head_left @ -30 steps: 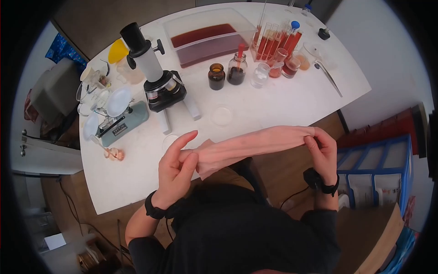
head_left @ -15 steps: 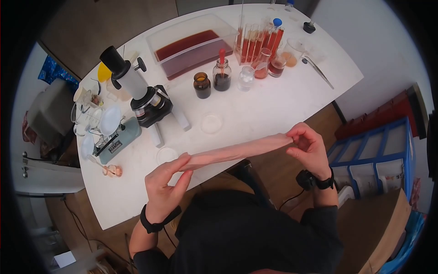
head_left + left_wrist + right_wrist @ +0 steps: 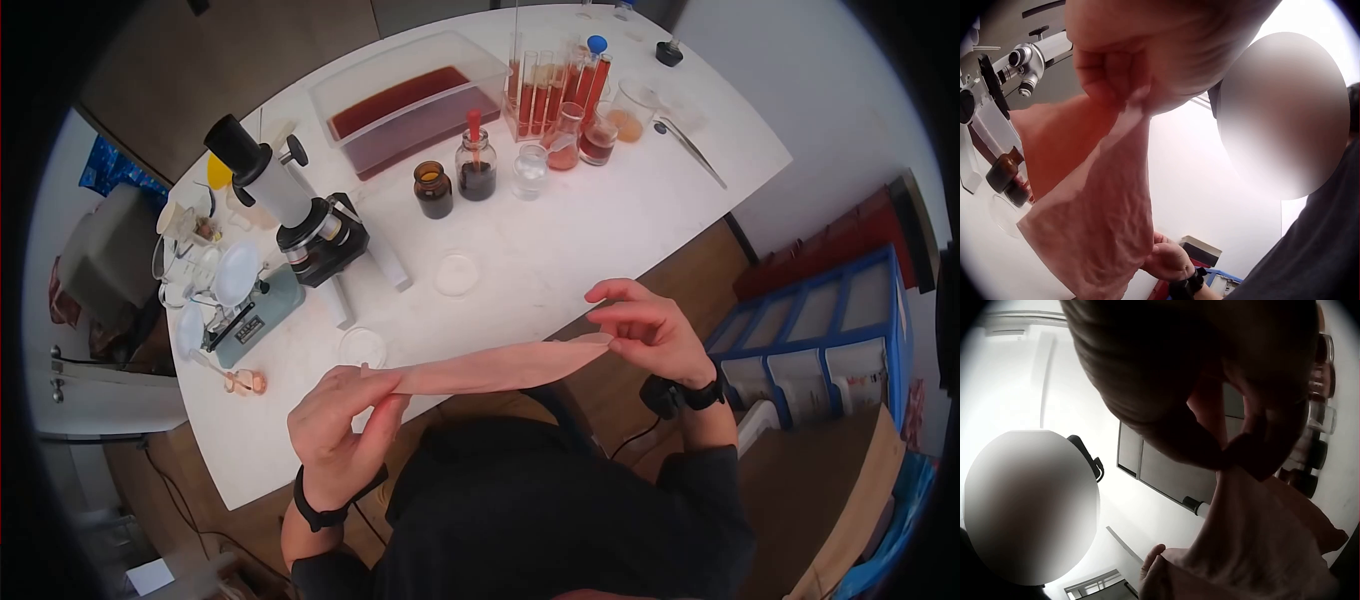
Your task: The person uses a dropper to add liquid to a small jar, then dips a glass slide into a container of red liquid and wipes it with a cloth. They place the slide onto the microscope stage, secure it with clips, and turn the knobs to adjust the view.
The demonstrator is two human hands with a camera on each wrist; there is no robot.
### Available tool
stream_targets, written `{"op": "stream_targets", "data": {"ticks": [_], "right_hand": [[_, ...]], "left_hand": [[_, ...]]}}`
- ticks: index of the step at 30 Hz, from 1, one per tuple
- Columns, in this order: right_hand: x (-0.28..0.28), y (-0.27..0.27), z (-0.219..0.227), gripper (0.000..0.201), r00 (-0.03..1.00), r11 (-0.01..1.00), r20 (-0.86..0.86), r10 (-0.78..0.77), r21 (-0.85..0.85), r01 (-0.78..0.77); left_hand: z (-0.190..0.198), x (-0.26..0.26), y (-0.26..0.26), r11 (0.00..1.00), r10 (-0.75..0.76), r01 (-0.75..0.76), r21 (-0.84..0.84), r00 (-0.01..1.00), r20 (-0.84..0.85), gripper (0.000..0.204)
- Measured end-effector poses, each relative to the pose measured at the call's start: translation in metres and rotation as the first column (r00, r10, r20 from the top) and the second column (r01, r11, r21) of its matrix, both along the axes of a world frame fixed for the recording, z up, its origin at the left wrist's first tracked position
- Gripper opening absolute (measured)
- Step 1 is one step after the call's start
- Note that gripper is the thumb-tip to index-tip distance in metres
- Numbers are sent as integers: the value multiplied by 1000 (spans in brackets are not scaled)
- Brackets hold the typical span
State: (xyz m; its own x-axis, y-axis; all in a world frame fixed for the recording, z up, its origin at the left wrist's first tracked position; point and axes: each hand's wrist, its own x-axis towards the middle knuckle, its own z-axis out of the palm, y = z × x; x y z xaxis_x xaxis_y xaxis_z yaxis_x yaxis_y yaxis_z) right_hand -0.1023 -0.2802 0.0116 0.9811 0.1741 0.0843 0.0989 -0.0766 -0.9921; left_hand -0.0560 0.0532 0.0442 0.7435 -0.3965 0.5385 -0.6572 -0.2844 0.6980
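A thin pink cloth (image 3: 500, 368), wrinkled and folded over lengthwise, is stretched between the two hands in front of the body. My left hand (image 3: 335, 430) pinches one end between thumb and fingers. At the other end, my right hand (image 3: 655, 338) pinches a gathered corner with thumb and fingertip, the remaining fingers bent above it. Two layers of the cloth (image 3: 1100, 219) hang below the left hand in the left wrist view. From the right wrist view, the cloth (image 3: 1247, 531) narrows to a point at the right fingertips.
On the white table (image 3: 560, 250) stand a microscope (image 3: 275, 190), a balance scale (image 3: 260, 315), a tub of red liquid (image 3: 410, 120), a brown bottle (image 3: 434, 190), a dropper bottle (image 3: 477, 170), red-filled test tubes (image 3: 540, 105) and a petri dish (image 3: 457, 273). Tweezers (image 3: 695, 155) lie far right.
Both hands have shifted left and lower in the head view with the cloth. The cloth shows as a narrower band. The right hand's upper fingers have spread away from its pinch.
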Motion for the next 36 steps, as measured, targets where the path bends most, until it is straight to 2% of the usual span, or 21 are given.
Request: {"op": "stream_targets", "data": {"ticks": [2,4,8,11,14,18,20,23,27,29,30,32,34,36], "right_hand": [[2,-4,-10,27,987,980,124,107,-183,-83],[3,-3,-14,23,985,965,117,131,-241,-100],[2,7,-10,17,996,956,1,89,-281,-85],[3,8,-13,15,996,962,88,30,-274,-5],[5,7,-24,10,995,996,84,-47,81,40],[5,10,-20,10,995,975,70,-77,215,60],[8,12,-22,9,984,970,92,-150,207,128],[17,15,-23,11,971,957,88,-223,208,201],[36,15,-17,15,971,942,20,-240,248,228],[46,25,-15,16,979,911,-49,-200,358,204],[50,30,-16,16,982,891,-93,-165,414,189],[58,33,-22,17,977,841,-203,-70,514,167],[60,39,-26,20,974,876,-225,8,471,101],[62,49,-25,26,976,906,-210,52,421,42]], "left_hand": [[-2,1,2,1000,10,-10,8,998,62,28],[-3,1,5,1000,-2,2,3,998,70,29],[0,-3,9,1000,1,-2,9,996,87,30],[11,-4,9,995,58,-66,70,992,114,29],[13,-3,12,959,174,-197,204,977,125,27],[-1,4,15,965,165,-171,198,985,50,21],[-4,7,14,965,180,-177,194,984,0,18],[-4,10,15,954,179,-179,240,984,23,14],[-2,12,21,995,70,-56,84,982,-174,12],[-2,10,27,999,11,-19,-26,960,-279,12],[-4,11,27,999,-5,-5,-53,982,-187,11],[-1,9,23,985,8,-45,-164,975,-224,9],[4,5,21,967,-36,-37,-252,960,-279,8],[3,-2,32,967,-93,4,-256,937,-337,7]]}}
